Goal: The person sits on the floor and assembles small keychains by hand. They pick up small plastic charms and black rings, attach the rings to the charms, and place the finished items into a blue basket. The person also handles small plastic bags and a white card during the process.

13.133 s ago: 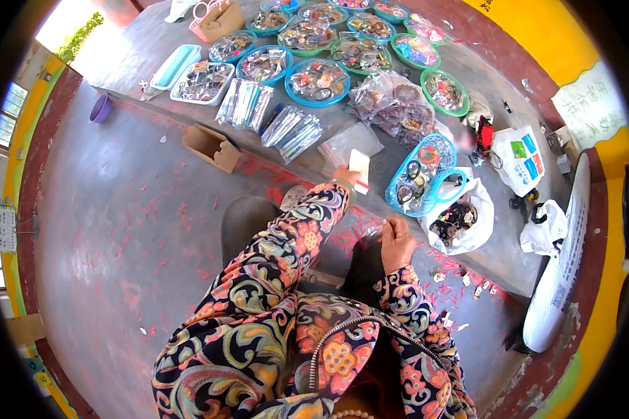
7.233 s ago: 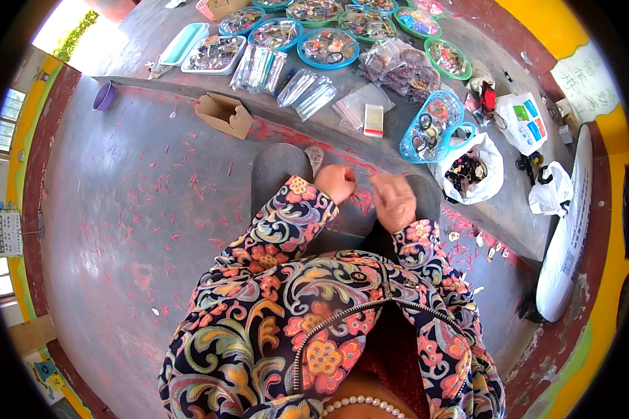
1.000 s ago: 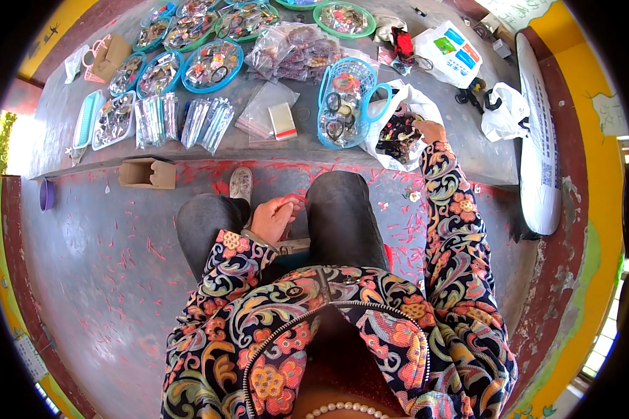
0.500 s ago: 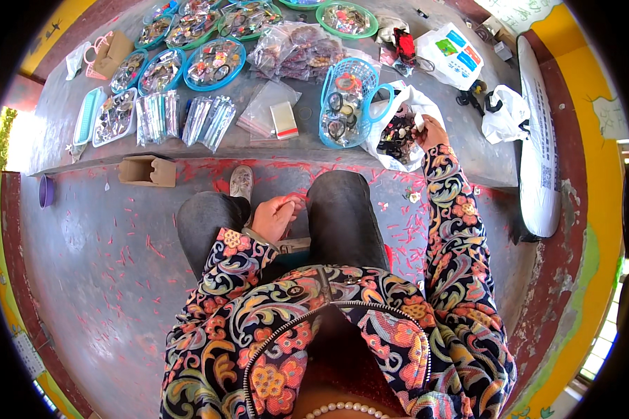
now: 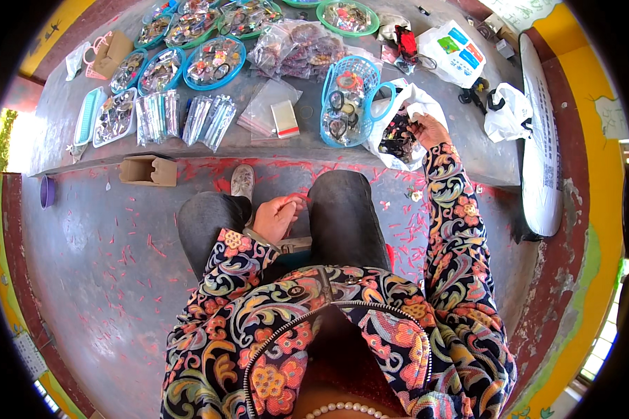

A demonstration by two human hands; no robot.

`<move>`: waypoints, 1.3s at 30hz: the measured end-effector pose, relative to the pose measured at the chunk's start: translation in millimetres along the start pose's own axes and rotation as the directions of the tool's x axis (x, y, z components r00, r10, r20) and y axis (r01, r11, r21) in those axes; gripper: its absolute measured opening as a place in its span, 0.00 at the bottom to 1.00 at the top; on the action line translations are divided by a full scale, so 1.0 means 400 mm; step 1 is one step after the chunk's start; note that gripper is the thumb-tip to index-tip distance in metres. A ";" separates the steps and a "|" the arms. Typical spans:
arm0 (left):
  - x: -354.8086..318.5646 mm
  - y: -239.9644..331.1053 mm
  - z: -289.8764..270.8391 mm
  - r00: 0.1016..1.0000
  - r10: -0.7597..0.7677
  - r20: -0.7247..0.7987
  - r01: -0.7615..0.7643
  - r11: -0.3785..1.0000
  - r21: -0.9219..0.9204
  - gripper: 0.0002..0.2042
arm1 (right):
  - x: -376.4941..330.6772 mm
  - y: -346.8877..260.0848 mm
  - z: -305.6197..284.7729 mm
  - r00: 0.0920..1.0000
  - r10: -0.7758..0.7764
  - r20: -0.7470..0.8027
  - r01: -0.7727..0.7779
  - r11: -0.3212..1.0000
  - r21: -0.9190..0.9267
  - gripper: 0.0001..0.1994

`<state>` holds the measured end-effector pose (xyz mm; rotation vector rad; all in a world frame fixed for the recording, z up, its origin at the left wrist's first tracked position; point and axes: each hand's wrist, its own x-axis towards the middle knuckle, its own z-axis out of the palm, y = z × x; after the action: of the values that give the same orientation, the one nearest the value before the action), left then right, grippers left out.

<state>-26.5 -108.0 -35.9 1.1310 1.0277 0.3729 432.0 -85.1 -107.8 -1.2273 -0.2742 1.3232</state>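
1. The right hand [image 5: 428, 130] reaches into the open white plastic bag [image 5: 407, 105] of small dark items, fingers curled at its rim; whether it grips anything cannot be told.
2. The bag lies on the desk [image 5: 272, 146], touching the blue basket [image 5: 349, 101].
3. The left hand [image 5: 276, 218] rests between the knees, fingers pinched narrowly on something small.

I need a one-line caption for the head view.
Right hand reaches into a white plastic bag of small dark items; left hand rests between the knees.
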 end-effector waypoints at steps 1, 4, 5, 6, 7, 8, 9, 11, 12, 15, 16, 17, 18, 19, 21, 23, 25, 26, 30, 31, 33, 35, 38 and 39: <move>-0.001 -0.002 0.000 1.000 0.006 0.000 -0.006 1.000 0.003 0.12 | -0.004 -0.003 0.005 0.998 0.012 -0.056 -0.011 1.000 0.009 0.10; -0.003 -0.001 -0.001 1.000 0.016 -0.009 -0.016 1.000 0.012 0.12 | -0.015 -0.008 0.017 0.989 0.053 -0.136 -0.064 0.995 -0.073 0.10; -0.002 -0.001 0.001 1.000 0.011 -0.005 -0.011 1.000 0.011 0.12 | -0.006 -0.004 -0.001 0.992 0.034 -0.118 -0.046 0.994 -0.100 0.11; 0.000 -0.002 0.001 1.000 0.008 0.001 -0.008 1.000 0.010 0.12 | 0.014 0.004 -0.031 0.995 0.013 -0.102 -0.026 0.992 -0.127 0.11; 0.002 -0.004 0.002 1.000 0.005 0.007 -0.005 1.000 0.009 0.12 | 0.032 0.008 -0.063 0.996 -0.007 -0.084 -0.006 0.988 -0.154 0.12; 0.002 -0.007 -0.001 1.000 0.003 0.003 -0.003 1.000 0.018 0.12 | 0.047 0.011 -0.074 0.969 -0.011 -0.247 -0.043 0.976 -0.213 0.14; 0.003 -0.010 -0.003 1.000 0.001 -0.001 -0.001 1.000 0.026 0.12 | 0.062 0.012 -0.087 0.960 -0.090 -0.267 0.034 0.978 -0.206 0.14; -0.001 -0.012 -0.007 1.000 -0.020 -0.019 0.021 0.999 0.043 0.12 | 0.094 0.024 -0.099 0.924 -0.234 -0.302 0.181 0.964 -0.193 0.14; -0.004 -0.006 -0.006 0.999 -0.033 -0.020 0.033 0.998 0.049 0.12 | 0.096 0.017 -0.084 0.847 -0.266 -0.460 0.181 0.958 -0.221 0.15; 0.003 0.012 0.011 0.999 -0.031 0.017 0.030 0.998 0.063 0.12 | 0.159 0.065 -0.247 0.812 -0.581 0.056 0.018 -0.071 -0.997 0.12; -0.002 0.010 0.008 0.999 -0.036 -0.007 0.037 0.997 0.069 0.12 | 0.174 0.079 -0.206 0.883 -0.393 0.256 0.015 -0.522 -0.853 0.10; -0.004 0.004 0.005 0.999 -0.044 -0.024 0.045 0.997 0.064 0.12 | 0.076 0.039 -0.062 0.898 -0.039 0.438 0.292 -0.691 -0.661 0.08; -0.004 -0.002 0.004 0.998 -0.051 -0.042 0.054 0.997 0.060 0.12 | 0.145 0.151 -0.125 0.877 -0.143 0.458 0.272 -0.639 -0.719 0.06; -0.003 -0.003 0.006 0.998 -0.050 -0.040 0.052 0.997 0.053 0.12 | 0.104 0.156 -0.095 0.863 -0.053 0.503 0.331 -0.692 -0.642 0.07; 0.000 -0.007 0.014 0.999 -0.020 -0.043 0.021 0.999 0.034 0.12 | 0.121 0.237 -0.132 0.971 -0.016 0.238 0.204 -0.457 -0.866 0.08; 0.009 -0.004 0.021 1.000 -0.010 -0.028 0.010 1.000 0.025 0.12 | 0.093 0.259 -0.146 0.989 -0.090 0.118 0.084 -0.318 -0.944 0.12; -0.004 0.005 0.017 0.997 -0.035 -0.064 0.036 0.999 0.012 0.12 | 0.075 0.257 -0.041 0.989 -0.049 -0.140 -0.148 -0.291 -0.945 0.19; -0.006 0.002 0.015 0.997 -0.037 -0.070 0.037 0.999 0.009 0.12 | 0.050 0.245 0.008 0.976 -0.068 -0.206 -0.217 -0.273 -0.937 0.20; -0.002 0.004 0.020 0.997 -0.048 -0.062 0.049 0.999 0.002 0.12 | 0.032 0.239 0.027 0.942 -0.104 -0.320 -0.335 -0.188 -0.923 0.22; 0.004 0.006 0.020 0.997 -0.051 -0.057 0.052 0.999 0.001 0.12 | 0.038 0.245 0.015 0.936 -0.125 -0.328 -0.346 -0.171 -0.923 0.21; 0.000 0.012 0.017 0.997 -0.061 -0.041 0.061 0.998 0.019 0.12 | 0.077 0.284 -0.038 0.958 -0.153 -0.244 -0.272 -0.203 -0.941 0.16; -0.001 0.010 0.014 0.997 -0.071 -0.034 0.073 0.996 0.050 0.12 | 0.061 0.277 -0.035 0.974 -0.138 -0.181 -0.212 -0.261 -0.942 0.16; 0.003 0.008 0.012 0.997 -0.069 -0.021 0.071 0.995 0.074 0.12 | 0.058 0.253 -0.086 0.973 -0.064 0.220 0.158 -0.508 -0.847 0.16; 0.003 0.006 0.011 0.998 -0.066 -0.014 0.067 0.996 0.062 0.12 | 0.051 0.249 -0.102 0.987 -0.129 0.094 0.059 -0.254 -0.966 0.16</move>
<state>-21.9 -108.6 -34.1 1.1481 1.0911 0.2966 411.8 -111.6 -212.2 -2.5443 -1.7321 0.6211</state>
